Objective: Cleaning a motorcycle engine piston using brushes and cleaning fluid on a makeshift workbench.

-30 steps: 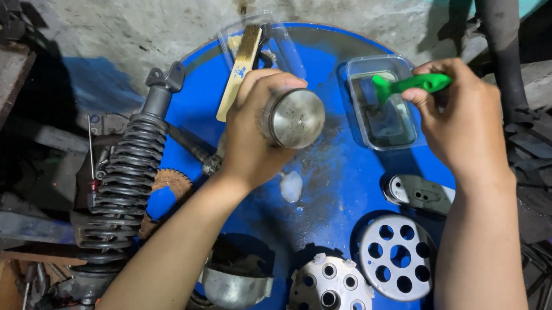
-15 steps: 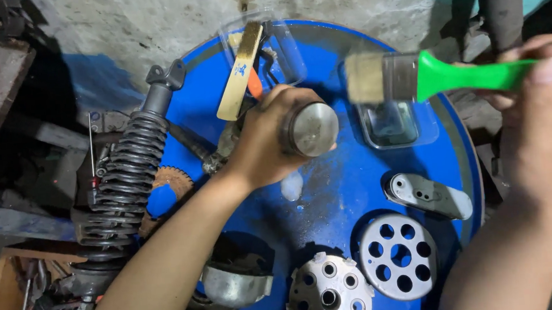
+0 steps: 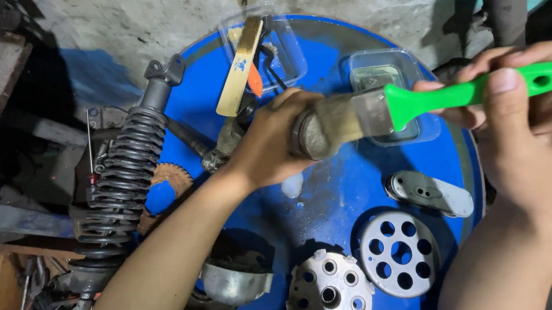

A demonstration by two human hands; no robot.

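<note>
A second ago the right hand (image 3: 534,137) held the green-handled brush (image 3: 415,103) over the clear tray (image 3: 383,70), well apart from the left hand's (image 3: 269,146) grip. It has since swung across, and its bristles (image 3: 338,119) now lie against the face of the metal cylinder (image 3: 307,140) in that grip. The cylinder's shiny end is now covered.

light: dim overall, brightest on blue drum top (image 3: 330,190) | shadows: deep at left edge and under both forearms | glare: soft sheen on perforated disc (image 3: 399,253) | blur: slight on brush bristles (image 3: 338,121) | focus: otherwise sharp
</note>
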